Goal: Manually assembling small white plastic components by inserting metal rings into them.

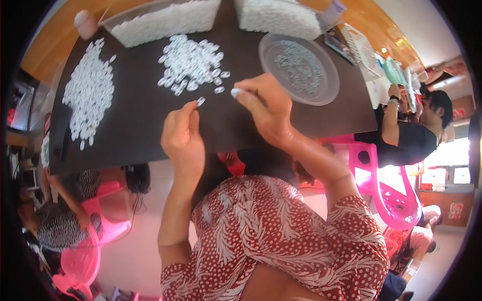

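Observation:
Between the thumb and fingertips of my left hand (184, 133) is a small white oval plastic piece (201, 101), held just above the dark table. My right hand (268, 108) pinches another small white piece (235, 92); its exact shape is partly covered by the fingers. The two hands are apart, with a short gap between the pieces. Just beyond them lies a loose pile of white oval pieces (191, 61). Right of my right hand stands a round, shallow clear tray (329, 83) of small grey-blue parts (299, 65), too small to name.
A larger heap of white pieces (90, 95) spreads along the table's (135, 115) left side. Two clear bins (211, 22) of white pieces stand at the back, beside a pale bottle (86, 26). A person in black (414, 135) works at right; another person (63, 226) sits at left. Pink chairs (369, 173) stand nearby.

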Demonstrator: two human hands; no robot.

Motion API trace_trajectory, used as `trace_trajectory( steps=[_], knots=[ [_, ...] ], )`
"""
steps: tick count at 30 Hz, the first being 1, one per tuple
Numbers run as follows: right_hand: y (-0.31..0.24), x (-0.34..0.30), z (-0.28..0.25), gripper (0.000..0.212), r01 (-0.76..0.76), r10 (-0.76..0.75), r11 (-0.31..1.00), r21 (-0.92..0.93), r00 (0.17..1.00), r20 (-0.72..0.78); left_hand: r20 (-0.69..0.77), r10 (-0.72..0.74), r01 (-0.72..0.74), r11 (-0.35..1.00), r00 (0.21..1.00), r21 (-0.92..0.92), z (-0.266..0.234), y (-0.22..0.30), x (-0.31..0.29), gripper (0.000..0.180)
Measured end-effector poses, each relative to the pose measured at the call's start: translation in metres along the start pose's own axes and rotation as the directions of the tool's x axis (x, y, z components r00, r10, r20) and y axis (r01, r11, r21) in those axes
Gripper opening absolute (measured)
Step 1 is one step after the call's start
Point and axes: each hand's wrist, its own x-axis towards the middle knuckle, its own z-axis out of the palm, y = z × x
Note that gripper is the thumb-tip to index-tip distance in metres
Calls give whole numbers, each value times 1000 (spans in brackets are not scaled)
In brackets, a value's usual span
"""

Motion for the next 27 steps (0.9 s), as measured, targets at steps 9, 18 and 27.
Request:
trace_trajectory(
  steps=[9, 18, 27],
  knots=[
    [78, 142, -84, 18, -31, -73, 940, -340, 955, -289, 252, 163, -256, 880, 954, 400, 19, -19, 22, 5],
    [138, 197, -95, 25, -38, -152, 775, -630, 958, -245, 299, 199, -307, 873, 933, 378, 24, -12, 27, 11],
    [104, 71, -88, 12, 123, -24, 898, -422, 973, 231, 347, 267, -391, 846, 899, 362, 20, -9, 23, 5]
  ],
)
